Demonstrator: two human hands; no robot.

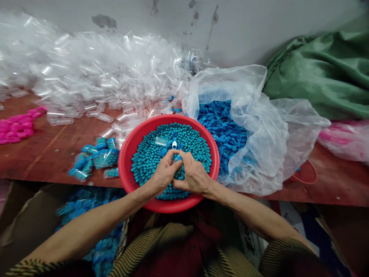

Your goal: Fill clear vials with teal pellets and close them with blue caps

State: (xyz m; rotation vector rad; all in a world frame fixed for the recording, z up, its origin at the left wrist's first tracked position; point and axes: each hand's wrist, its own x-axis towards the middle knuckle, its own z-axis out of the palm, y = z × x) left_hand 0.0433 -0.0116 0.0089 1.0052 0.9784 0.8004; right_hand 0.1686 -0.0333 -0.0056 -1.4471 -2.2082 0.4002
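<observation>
Both hands meet above a red basin filled with small blue-green beads. My left hand pinches one side of a small clear tube with a blue cap; the fingers of my right hand close on its other side. Fingertips hide much of this tube, so how far its cap is seated cannot be seen. Just beyond the fingers, an uncapped clear tube and a few blue caps lie on the beads.
A large heap of clear tubes lines the wall. Right of the basin, a plastic bag holds blue caps. Capped, bead-filled tubes lie left; more fill a carton below. Pink pieces and green cloth flank these.
</observation>
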